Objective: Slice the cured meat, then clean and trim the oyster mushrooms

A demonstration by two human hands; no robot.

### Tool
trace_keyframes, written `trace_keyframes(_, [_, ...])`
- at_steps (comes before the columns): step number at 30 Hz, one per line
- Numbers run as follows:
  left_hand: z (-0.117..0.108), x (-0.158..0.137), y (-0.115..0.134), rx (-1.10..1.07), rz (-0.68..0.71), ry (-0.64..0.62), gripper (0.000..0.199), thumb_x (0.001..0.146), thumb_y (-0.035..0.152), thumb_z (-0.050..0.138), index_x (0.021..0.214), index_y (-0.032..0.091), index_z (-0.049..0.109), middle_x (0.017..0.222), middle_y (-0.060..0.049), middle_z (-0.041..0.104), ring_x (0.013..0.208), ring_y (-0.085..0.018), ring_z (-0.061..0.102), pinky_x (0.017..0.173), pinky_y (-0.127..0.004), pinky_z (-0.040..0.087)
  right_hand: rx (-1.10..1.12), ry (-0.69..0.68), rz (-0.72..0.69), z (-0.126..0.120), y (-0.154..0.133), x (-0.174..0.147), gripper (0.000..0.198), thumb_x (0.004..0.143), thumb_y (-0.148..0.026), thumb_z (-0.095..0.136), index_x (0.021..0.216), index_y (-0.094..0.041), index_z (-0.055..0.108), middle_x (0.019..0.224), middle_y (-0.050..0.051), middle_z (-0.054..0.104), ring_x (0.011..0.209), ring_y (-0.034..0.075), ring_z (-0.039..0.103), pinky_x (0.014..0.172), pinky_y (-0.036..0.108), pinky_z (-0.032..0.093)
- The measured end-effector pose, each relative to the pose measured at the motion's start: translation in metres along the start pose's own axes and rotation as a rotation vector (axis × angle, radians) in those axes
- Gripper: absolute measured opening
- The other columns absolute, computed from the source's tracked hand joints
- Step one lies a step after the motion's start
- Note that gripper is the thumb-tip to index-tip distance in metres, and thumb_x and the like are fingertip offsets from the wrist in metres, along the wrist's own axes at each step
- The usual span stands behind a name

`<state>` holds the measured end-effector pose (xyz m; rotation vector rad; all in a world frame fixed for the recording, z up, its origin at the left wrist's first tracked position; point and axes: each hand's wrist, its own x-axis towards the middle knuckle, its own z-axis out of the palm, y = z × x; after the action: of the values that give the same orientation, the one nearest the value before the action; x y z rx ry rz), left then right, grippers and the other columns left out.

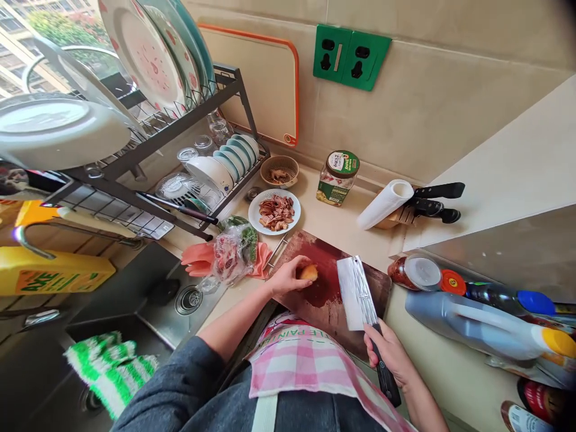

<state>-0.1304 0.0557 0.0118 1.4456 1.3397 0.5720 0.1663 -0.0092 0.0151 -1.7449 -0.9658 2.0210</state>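
On the dark reddish cutting board [321, 293], my left hand [291, 277] has its fingers closed around a small, round, yellow-brown vegetable [309, 273]; its exact kind is unclear. My right hand [387, 351] grips the black handle of a cleaver [360, 294]. The cleaver's broad blade is over the board's right part, apart from the vegetable. A wet, reddish smear covers the board's middle. Just beyond the board is a white plate [252, 217] of sliced, reddish-brown meat [276, 212].
Left of the board lie a plastic bag [231, 252] and pink rubber gloves [198, 259], beside the sink [157, 312]. A dish rack [180, 129] stands back left. Behind are a small basket [266, 162], a jar [336, 180] and a knife block [407, 215]; bottles [468, 324] line the right.
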Motion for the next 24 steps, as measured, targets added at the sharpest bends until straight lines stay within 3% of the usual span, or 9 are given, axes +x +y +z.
trace_keyframes(4, [0.008,-0.013,0.005,-0.547,-0.082,0.053,0.053,0.068,0.045,0.067,0.11,0.02,0.047,0.097,-0.006,0.061,0.076,-0.015,0.058,0.061,-0.025,0.045,-0.219,-0.141,-0.077,-0.011,-0.001,0.0,0.029,0.077,-0.05,0.047,0.076,-0.022,0.041,0.049,-0.011,0.041,0.03,0.005,0.035,0.033,0.018,0.03])
trace_keyframes(7, [0.016,-0.025,0.005,-0.705,-0.051,0.153,0.057,0.064,0.046,0.07,0.109,0.018,0.05,0.103,-0.008,0.06,0.082,-0.016,0.059,0.067,-0.026,0.046,-0.399,-0.239,-0.153,-0.013,-0.002,0.002,0.025,0.079,-0.045,0.046,0.08,-0.021,0.048,0.047,-0.009,0.044,0.032,0.006,0.038,0.034,0.019,0.026])
trace_keyframes(9, [0.02,-0.03,0.006,-0.691,-0.027,0.206,0.055,0.066,0.044,0.07,0.109,0.018,0.05,0.102,-0.008,0.06,0.085,-0.017,0.058,0.072,-0.028,0.046,-0.486,-0.224,-0.216,-0.013,-0.002,0.005,0.023,0.079,-0.043,0.046,0.079,-0.021,0.051,0.046,-0.008,0.046,0.034,0.008,0.041,0.036,0.02,0.027])
trace_keyframes(11, [0.026,-0.031,0.007,-0.561,-0.028,0.251,0.051,0.069,0.041,0.067,0.11,0.019,0.049,0.102,-0.007,0.061,0.085,-0.017,0.058,0.073,-0.029,0.046,-0.534,-0.137,-0.257,-0.017,0.0,0.009,0.021,0.079,-0.042,0.046,0.079,-0.021,0.052,0.044,-0.007,0.045,0.035,0.01,0.042,0.039,0.022,0.029])
trace_keyframes(14, [0.047,-0.025,0.008,-0.173,-0.037,0.354,0.045,0.071,0.034,0.064,0.111,0.02,0.048,0.103,-0.006,0.06,0.09,-0.018,0.057,0.078,-0.032,0.046,-0.575,0.014,-0.261,-0.026,0.003,0.011,0.022,0.079,-0.043,0.046,0.082,-0.022,0.052,0.041,-0.007,0.043,0.036,0.012,0.044,0.043,0.024,0.032])
trace_keyframes(19, [0.092,-0.015,0.003,0.531,-0.042,0.398,0.04,0.071,0.03,0.067,0.108,0.022,0.054,0.12,-0.009,0.055,0.11,-0.026,0.048,0.093,-0.046,0.038,-0.687,0.085,-0.317,-0.031,0.007,0.006,0.023,0.082,-0.044,0.042,0.08,-0.023,0.051,0.045,-0.004,0.048,0.042,0.015,0.049,0.047,0.025,0.032])
trace_keyframes(22, [0.099,-0.015,-0.002,0.675,0.079,0.378,0.037,0.077,0.037,0.061,0.11,0.021,0.055,0.131,-0.01,0.047,0.118,-0.028,0.042,0.097,-0.046,0.037,-0.753,0.132,-0.384,-0.022,0.01,0.001,0.022,0.083,-0.041,0.04,0.08,-0.023,0.051,0.058,0.001,0.057,0.053,0.016,0.055,0.05,0.024,0.033])
trace_keyframes(24, [0.097,-0.015,-0.004,0.696,0.19,0.324,0.029,0.084,0.036,0.053,0.108,0.021,0.057,0.127,-0.009,0.052,0.119,-0.025,0.044,0.1,-0.043,0.036,-0.786,0.17,-0.408,-0.015,0.012,-0.002,0.021,0.083,-0.039,0.039,0.083,-0.022,0.052,0.066,0.004,0.061,0.062,0.018,0.058,0.054,0.025,0.034])
